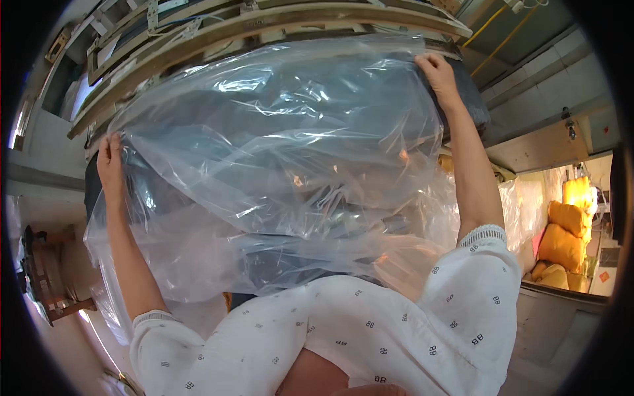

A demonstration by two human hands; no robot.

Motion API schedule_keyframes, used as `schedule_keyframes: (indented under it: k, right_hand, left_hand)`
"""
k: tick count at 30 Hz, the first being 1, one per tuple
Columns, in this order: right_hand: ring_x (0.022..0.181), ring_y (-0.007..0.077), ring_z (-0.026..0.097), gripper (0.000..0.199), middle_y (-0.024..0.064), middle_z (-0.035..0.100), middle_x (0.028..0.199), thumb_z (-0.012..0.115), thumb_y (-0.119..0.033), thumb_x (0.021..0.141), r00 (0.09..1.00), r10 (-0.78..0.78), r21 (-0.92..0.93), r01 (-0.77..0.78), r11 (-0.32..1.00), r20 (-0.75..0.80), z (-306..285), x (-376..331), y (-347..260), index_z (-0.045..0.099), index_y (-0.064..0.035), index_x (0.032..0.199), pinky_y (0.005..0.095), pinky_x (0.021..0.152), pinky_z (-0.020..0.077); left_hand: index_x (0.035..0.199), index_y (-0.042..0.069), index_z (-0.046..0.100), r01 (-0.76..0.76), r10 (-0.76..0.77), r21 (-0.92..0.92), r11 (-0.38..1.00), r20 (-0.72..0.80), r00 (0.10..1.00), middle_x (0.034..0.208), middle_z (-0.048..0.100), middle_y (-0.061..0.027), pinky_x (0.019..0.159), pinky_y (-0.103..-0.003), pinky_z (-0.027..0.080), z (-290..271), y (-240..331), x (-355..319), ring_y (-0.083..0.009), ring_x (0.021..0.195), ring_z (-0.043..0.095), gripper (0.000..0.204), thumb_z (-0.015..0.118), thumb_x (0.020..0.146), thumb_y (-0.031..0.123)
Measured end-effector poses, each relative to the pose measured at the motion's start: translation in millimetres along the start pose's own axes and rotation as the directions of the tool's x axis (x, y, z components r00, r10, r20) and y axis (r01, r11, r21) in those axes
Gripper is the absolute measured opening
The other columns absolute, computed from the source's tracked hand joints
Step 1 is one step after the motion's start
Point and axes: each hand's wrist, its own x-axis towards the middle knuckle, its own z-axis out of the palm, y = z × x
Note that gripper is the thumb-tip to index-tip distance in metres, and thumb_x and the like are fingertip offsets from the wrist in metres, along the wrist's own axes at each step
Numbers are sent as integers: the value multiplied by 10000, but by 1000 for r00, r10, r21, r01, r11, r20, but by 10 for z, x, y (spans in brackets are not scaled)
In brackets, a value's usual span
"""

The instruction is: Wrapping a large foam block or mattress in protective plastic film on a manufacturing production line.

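A large clear plastic sheet (284,145) spreads wide in front of me, wrinkled and shiny, perhaps a bag; whether it is one layer or two I cannot tell. At its far left corner my left hand (111,162) is closed on the edge, fingers pinched together. My right hand (437,78) grips the far right corner, arm stretched well forward. Through the film shows a dark grey-blue padded surface (96,181), whose side also shows bare past my left hand. Folds of the plastic hang down close to my body.
Wooden rails (277,23) run across the far side, just beyond the sheet. Yellow-orange bundles (564,231) are piled at the right, past a ledge. A brown wooden frame (53,277) stands on the left. Yellow cords (492,30) hang at the upper right.
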Motion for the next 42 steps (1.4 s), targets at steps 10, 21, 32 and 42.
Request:
schedule_keyframes:
  k: [10, 21, 32, 42]
  right_hand:
    - [873, 169, 499, 303, 101, 523, 1023, 588, -130, 816, 849, -515, -620, 342, 706, -118, -987, -329, -752, 529, 0, 1082, 284, 780, 407]
    - [1288, 277, 270, 451, 116, 279, 1401, 376, -218, 900, 648, -246, -205, 538, 817, 721, 740, -1177, -1347, 343, -80, 1328, 377, 1042, 191]
    - [807, 302, 521, 119, 125, 561, 829, 547, -128, 814, 686, -597, -304, 724, 620, 416, 1314, -1158, -2280, 579, -14, 826, 357, 722, 412]
    - [667, 97, 528, 196, 18, 597, 783, 631, -133, 764, 212, -296, 256, 197, 946, 931, 2051, -1961, -2733, 603, -57, 942, 254, 571, 429]
  left_hand:
    - [775, 91, 604, -484, 407, 245, 840, 303, 861, 835, 587, -123, 648, -426, 464, 1265, 948, -217, -315, 802, 579, 128, 538, 710, 178]
    - [1161, 77, 453, -689, 689, -11, 725, 22, 725, 1157, 490, -107, 890, -406, 357, 609, 1798, -1006, -270, 1091, 454, 499, 652, 719, 199]
    - [1340, 75, 297, 130, -49, 515, 847, -169, 984, 1073, 529, -141, 804, -326, 433, -1513, -872, -2489, -226, 985, 522, 688, 650, 754, 150]
    - [1129, 40, 536, 238, -229, -262, 935, 64, 971, 779, 538, -54, 618, -220, 429, -1893, 354, -2328, -95, 638, 519, 278, 412, 884, 89]
